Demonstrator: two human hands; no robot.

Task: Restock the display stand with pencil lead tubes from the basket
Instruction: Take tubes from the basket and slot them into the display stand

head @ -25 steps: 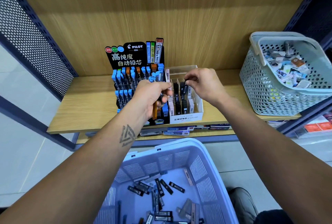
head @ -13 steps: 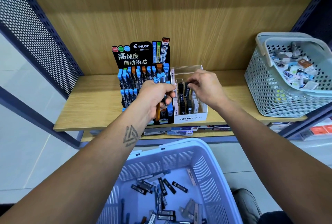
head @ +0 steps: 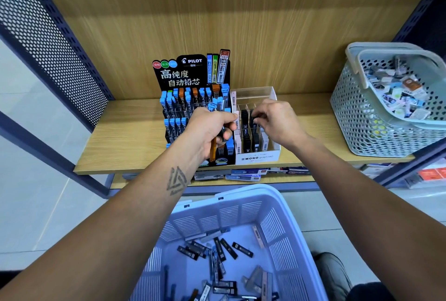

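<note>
The left hand (head: 208, 132) grips a bunch of lead tubes (head: 213, 148) before the black display stand (head: 193, 98) on the shelf (head: 130, 136). The right hand (head: 277, 122) pinches a black tube (head: 253, 117) in the clear box (head: 258, 156). A blue basket (head: 284, 235) sits below.

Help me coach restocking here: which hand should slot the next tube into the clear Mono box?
Right, probably. The right hand is already over the Mono box, fingertips at a black tube. The left hand grips a bundle of tubes, so it serves best as the supply.
</note>
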